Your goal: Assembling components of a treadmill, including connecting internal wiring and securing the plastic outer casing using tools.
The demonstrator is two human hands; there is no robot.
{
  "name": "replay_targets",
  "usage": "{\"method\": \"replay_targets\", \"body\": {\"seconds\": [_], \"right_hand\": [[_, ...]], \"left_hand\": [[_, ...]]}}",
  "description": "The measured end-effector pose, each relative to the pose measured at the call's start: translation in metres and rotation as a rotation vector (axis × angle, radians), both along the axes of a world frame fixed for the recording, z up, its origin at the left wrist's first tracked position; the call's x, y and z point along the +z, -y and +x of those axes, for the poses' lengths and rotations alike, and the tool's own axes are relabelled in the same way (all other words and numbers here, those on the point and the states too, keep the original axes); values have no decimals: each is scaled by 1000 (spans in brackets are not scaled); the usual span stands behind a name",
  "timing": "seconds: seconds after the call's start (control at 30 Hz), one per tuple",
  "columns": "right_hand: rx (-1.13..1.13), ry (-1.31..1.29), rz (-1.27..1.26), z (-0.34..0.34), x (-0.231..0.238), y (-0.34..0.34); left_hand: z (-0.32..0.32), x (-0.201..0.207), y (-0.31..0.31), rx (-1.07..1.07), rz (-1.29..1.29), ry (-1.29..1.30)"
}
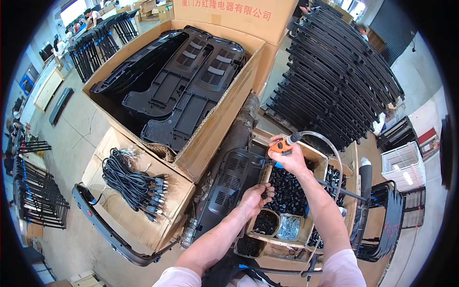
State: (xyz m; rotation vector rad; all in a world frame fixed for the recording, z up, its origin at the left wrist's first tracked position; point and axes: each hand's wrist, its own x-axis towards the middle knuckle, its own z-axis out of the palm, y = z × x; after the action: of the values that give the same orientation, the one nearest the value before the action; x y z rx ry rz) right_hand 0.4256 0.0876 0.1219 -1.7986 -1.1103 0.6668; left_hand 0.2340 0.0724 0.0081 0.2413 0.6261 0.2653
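My right hand (292,160) is wrapped round an orange and black power screwdriver (281,145), held above the far end of a parts box; a pale hose curves away from the tool. My left hand (257,197) is curled closed around small dark pieces (266,193), too small to name surely. It hovers between a black vented plastic panel (228,179) and the box's heap of black plastic parts (289,193). Closest to me in that box are a tray of small black screws (266,223) and a tray of silver screws (289,226).
At the far left, a large carton (234,112) holds black plastic panels (191,107). Before it, bundled black cables (126,179) lie on cardboard (95,160), with a curved black frame (107,239) alongside. Stacked black frames (330,71) rise at the far right, above a white crate (404,165).
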Motion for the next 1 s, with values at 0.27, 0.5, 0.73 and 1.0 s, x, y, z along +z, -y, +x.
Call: {"method": "replay_targets", "body": {"seconds": [0.27,0.5,0.73,1.0], "right_hand": [[-25,-241,209,-13,35,21],[-62,-286,221,-37,59,58],[-68,-293,192,-53,53,79],[-85,-263,198,-61,53,75]], "left_hand": [[2,3,-14,65,-39,47],[12,4,-29,133,-82,-17],[18,11,-41,278,-293,79],[13,11,-38,289,-272,-43]]}}
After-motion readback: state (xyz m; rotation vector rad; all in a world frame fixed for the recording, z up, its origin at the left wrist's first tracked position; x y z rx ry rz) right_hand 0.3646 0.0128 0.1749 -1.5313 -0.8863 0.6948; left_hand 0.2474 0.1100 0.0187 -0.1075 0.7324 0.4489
